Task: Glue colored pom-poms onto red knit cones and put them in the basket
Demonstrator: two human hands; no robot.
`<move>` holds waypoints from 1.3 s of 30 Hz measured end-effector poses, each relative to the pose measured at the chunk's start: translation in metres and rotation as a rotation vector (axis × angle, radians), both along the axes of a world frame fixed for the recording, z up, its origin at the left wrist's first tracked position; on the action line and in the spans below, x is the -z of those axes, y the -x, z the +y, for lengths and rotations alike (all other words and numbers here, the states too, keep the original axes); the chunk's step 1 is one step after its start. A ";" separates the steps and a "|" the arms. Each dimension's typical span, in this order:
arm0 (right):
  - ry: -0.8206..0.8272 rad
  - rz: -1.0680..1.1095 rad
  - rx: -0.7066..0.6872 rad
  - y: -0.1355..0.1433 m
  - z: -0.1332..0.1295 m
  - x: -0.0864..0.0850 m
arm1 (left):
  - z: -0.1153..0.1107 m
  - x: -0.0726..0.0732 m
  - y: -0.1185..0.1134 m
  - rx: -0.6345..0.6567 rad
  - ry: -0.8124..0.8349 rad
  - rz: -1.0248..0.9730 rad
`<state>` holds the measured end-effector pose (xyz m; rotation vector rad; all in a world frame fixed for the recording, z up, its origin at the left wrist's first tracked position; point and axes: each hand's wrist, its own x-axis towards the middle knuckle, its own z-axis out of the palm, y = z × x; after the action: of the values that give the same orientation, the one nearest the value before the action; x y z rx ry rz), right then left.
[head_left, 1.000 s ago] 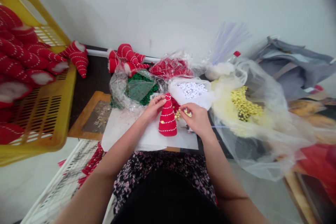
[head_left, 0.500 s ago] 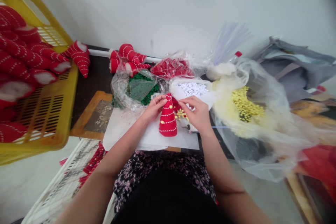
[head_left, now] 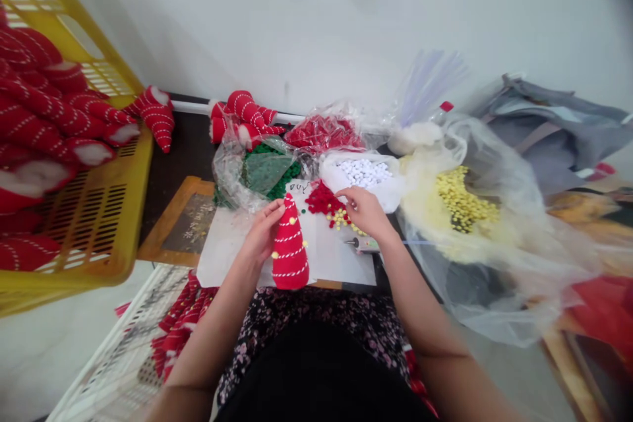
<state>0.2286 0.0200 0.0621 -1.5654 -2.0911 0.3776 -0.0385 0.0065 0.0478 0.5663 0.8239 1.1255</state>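
My left hand (head_left: 263, 231) is closed on a red stuffed cone (head_left: 291, 252) near its tip, holding it upright with a slight tilt. White dashed stitching circles the cone, and a few yellow pompoms sit on it. My right hand (head_left: 366, 212) is over the edge of a small pile of red pompoms (head_left: 323, 199) and yellow pompoms (head_left: 339, 218). Its fingers are curled together, and whatever they hold is too small to make out. Just below that hand lies a glue gun (head_left: 364, 245), its nozzle pointing left. White paper (head_left: 227, 247) is spread beneath.
Bags of green pompoms (head_left: 271, 168), red pompoms (head_left: 324, 133), white pompoms (head_left: 364, 171) and yellow pompoms (head_left: 462, 201) line the table. A yellow crate (head_left: 131, 211) of red cones stands left. A white basket (head_left: 99, 356) sits below. Glue sticks (head_left: 430, 82) stand at the back.
My left hand has brought the cone left and closer to me. My right hand has moved away from the cone to the small pompom pile, which shows more fully now.
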 end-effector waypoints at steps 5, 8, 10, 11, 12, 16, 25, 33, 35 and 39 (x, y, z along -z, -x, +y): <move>0.014 0.304 -0.069 0.001 0.005 -0.001 | -0.014 0.019 0.003 -0.068 0.083 -0.018; 0.127 0.507 0.017 0.002 0.011 -0.004 | -0.018 0.023 0.003 -0.103 0.114 -0.005; 0.192 0.607 0.104 0.002 0.014 -0.007 | -0.020 0.023 0.003 -0.117 0.137 -0.004; 0.192 0.611 0.150 0.001 0.015 -0.008 | -0.020 0.023 0.002 -0.119 0.146 -0.010; 0.171 0.571 0.186 0.001 0.015 -0.010 | -0.021 0.023 0.002 -0.119 0.153 -0.018; 0.161 0.111 -0.009 0.005 0.004 -0.012 | -0.020 0.023 0.001 -0.117 0.165 -0.050; 0.161 -0.495 -0.163 0.032 -0.015 0.003 | -0.018 0.024 -0.002 -0.084 0.117 -0.076; 0.114 -0.062 -0.157 0.032 -0.027 -0.013 | -0.018 0.028 -0.002 -0.039 0.046 -0.042; 0.054 0.201 -0.222 0.040 -0.038 -0.026 | -0.018 0.030 -0.003 -0.026 0.026 -0.044; -0.056 0.358 -0.416 0.065 -0.057 -0.046 | -0.017 0.031 -0.006 -0.036 -0.032 -0.039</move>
<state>0.1634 -0.0368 0.1084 -0.9371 -2.1024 0.6818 -0.0326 -0.0108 0.0170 0.5562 0.7869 1.1809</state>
